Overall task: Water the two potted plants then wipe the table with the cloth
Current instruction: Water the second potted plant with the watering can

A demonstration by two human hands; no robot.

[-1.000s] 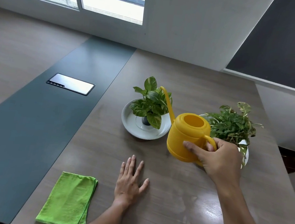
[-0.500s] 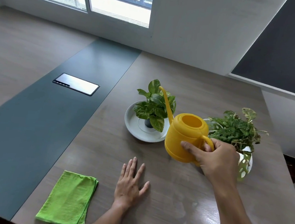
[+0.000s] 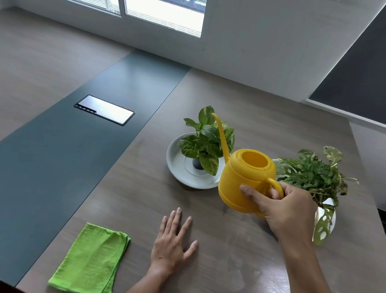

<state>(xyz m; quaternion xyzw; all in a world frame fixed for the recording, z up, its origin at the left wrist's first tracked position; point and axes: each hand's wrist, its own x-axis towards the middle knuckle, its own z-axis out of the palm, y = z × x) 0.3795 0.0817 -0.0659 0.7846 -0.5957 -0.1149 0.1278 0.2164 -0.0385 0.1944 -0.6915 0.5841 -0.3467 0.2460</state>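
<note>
My right hand (image 3: 286,211) grips the handle of a yellow watering can (image 3: 242,180), held just above the table (image 3: 248,104). Its thin spout rises up and left in front of the leaves of a small broad-leaved plant (image 3: 205,142) that stands in a white dish (image 3: 178,168). A second plant (image 3: 314,174) with cut, speckled leaves sits in a white pot (image 3: 328,202) right of the can, partly behind my hand. My left hand (image 3: 172,239) lies flat on the wood, fingers spread. A folded green cloth (image 3: 93,261) rests left of it, near the front edge.
A dark green strip (image 3: 59,159) runs along the table's left side, with a shiny rectangular panel (image 3: 103,109) set in it. A white wall and window lie beyond the far edge. The table's right edge drops off just past the second plant.
The can has lifted slightly and shifted a little toward the left plant. The view has tilted up a bit. My left hand has stayed flat on the table.
</note>
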